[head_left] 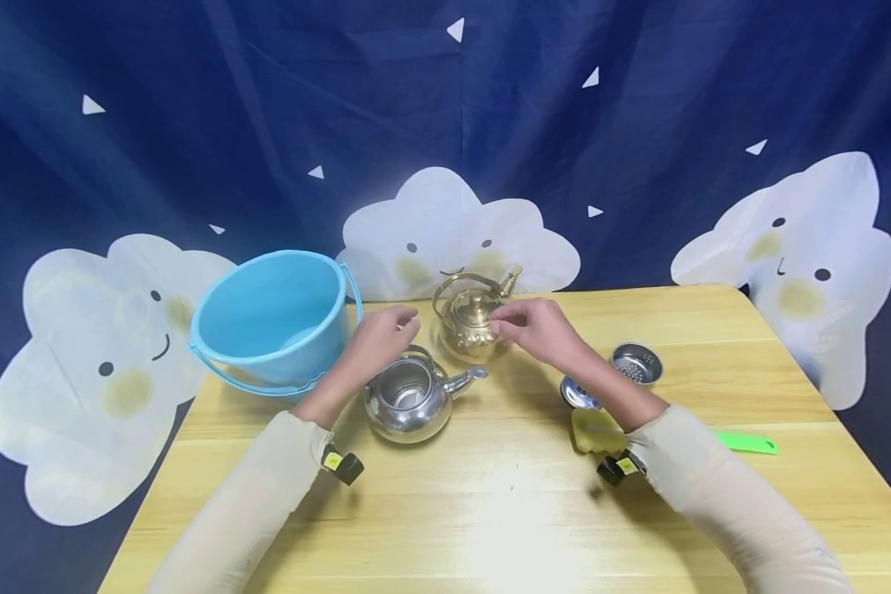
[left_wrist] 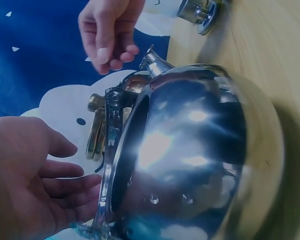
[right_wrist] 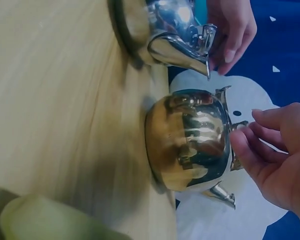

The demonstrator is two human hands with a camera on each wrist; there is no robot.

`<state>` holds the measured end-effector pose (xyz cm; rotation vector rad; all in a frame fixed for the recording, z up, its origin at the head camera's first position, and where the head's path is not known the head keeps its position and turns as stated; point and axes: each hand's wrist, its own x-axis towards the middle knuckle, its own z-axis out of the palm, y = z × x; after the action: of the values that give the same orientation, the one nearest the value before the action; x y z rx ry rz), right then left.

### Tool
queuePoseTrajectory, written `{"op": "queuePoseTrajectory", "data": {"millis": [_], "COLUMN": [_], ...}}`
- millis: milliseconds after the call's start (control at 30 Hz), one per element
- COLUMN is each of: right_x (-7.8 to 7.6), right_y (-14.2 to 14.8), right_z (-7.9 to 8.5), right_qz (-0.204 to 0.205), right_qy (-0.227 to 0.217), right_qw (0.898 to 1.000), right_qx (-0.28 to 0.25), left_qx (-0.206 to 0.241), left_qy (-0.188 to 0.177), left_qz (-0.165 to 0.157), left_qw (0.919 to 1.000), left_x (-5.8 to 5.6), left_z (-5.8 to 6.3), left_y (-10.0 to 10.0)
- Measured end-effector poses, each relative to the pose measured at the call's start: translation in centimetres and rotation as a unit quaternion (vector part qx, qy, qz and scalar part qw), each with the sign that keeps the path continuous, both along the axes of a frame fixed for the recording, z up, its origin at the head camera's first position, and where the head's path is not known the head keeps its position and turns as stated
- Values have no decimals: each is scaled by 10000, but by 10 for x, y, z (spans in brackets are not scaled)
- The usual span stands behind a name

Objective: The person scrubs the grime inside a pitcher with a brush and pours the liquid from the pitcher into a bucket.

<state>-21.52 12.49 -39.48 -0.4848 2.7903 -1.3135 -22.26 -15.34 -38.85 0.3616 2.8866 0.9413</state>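
Head view, middle: the right hand (head_left: 540, 330), fingers loose, seems to reach for the gold kettle (head_left: 469, 343), maybe needing a pinch; the left hand (head_left: 381, 337), also loose, is by the silver kettle (head_left: 410, 426).

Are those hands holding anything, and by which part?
Nothing appears held: the left hand is near the handle of the silver kettle, the right hand near the lid of the golden kettle. Light contact is unclear.

Finished in mirror-glossy metal on silver kettle (head_left: 410, 422) and gold kettle (head_left: 469, 340), smooth plastic on blue bucket (head_left: 275, 318), glossy wood grain on tabletop (head_left: 423, 511), matt creased cloth on backdrop (head_left: 520, 124).
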Motion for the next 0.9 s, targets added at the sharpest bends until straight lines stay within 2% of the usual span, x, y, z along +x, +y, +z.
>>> {"op": "queuePoseTrajectory", "data": {"millis": [367, 733, 900], "right_x": [-11, -20, -26], "right_y": [-14, -23, -23], "right_z": [6, 4, 5], "right_qz": [-34, -54, -22], "right_qy": [1093, 1605, 1684], "right_qw": [9930, 9844, 9822], "right_qx": [452, 721, 828], "left_qx": [-110, 106, 254], "left_qy": [-99, -159, -15], "left_qz": [105, 161, 195], "left_qw": [9998, 9997, 9995], "left_x": [-9, -19, -21], "left_z": [0, -4, -2], "left_y": [17, 29, 34]}}
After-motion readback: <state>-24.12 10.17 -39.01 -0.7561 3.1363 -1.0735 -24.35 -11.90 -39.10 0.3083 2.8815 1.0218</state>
